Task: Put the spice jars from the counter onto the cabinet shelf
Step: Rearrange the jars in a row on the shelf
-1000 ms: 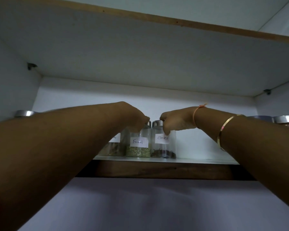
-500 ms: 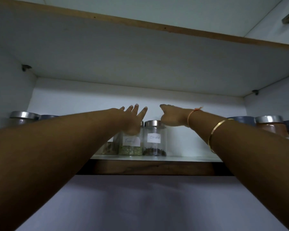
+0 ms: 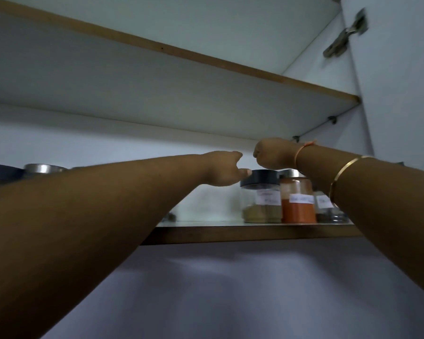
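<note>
- Spice jars stand in a row on the brown-edged white cabinet shelf [image 3: 230, 232], toward its right end; I take the black-lidded one as my landmark.
- My left forearm [image 3: 83, 216] reaches up from the lower left toward that jar, and my right forearm [image 3: 389, 204] comes in from the right, crossing in front of the jars to the right of it.
- Above the jar runs the white underside of the upper shelf [image 3: 157, 94], and up and to the right of it a metal hinge [image 3: 343, 37] sits on the cabinet door.
- Clear glass jar with a black lid [image 3: 260, 196], a white label and olive-brown powder in its base, stands upright on the shelf.
- Touching its right side is a clear jar of orange-red powder [image 3: 298, 199] with a silver lid; further right a third labelled jar with dark contents [image 3: 327, 211] is half hidden by my right arm.
- My left hand [image 3: 224, 170] is just left of the black lid, fingers curled in, thumb tip at the lid's edge; I cannot tell whether it grips.
- My right hand [image 3: 272, 154] hovers just above the black lid, closed in a loose fist, clasping nothing that I can see.
- A thin gold bangle [image 3: 340, 177] and an orange thread [image 3: 300, 152] circle my right wrist, right of the jar.
- Far left of the jar, a silver lid [image 3: 43, 168] and a dark lid [image 3: 0, 171] show above my left arm.
</note>
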`<action>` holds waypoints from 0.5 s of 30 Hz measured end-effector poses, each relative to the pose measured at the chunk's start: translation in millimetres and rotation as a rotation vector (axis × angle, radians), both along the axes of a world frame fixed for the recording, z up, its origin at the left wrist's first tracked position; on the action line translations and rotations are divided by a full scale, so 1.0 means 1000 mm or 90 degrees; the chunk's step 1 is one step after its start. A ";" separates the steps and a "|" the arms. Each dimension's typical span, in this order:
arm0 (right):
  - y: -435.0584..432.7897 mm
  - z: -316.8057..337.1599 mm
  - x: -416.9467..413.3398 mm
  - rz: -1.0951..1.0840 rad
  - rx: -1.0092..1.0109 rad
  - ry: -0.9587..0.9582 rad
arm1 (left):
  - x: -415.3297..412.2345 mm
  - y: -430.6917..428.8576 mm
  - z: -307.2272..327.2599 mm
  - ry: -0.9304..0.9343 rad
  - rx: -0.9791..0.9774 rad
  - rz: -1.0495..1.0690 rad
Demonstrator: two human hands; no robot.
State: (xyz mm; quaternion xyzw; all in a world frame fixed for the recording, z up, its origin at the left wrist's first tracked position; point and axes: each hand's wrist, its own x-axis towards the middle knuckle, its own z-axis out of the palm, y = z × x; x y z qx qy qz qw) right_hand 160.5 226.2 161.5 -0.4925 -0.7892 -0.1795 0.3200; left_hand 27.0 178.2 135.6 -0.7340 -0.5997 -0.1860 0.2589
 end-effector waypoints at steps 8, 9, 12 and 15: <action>0.008 -0.005 0.059 -0.023 -0.057 -0.032 | 0.053 0.014 0.000 0.005 0.055 -0.001; 0.009 -0.007 0.061 -0.019 -0.062 -0.043 | 0.055 0.016 0.000 0.005 0.052 0.004; 0.011 -0.015 0.064 -0.008 -0.092 -0.062 | 0.061 0.020 -0.002 0.006 0.030 0.007; 0.016 -0.018 0.069 0.003 -0.083 -0.095 | 0.068 0.024 -0.003 0.011 0.008 0.016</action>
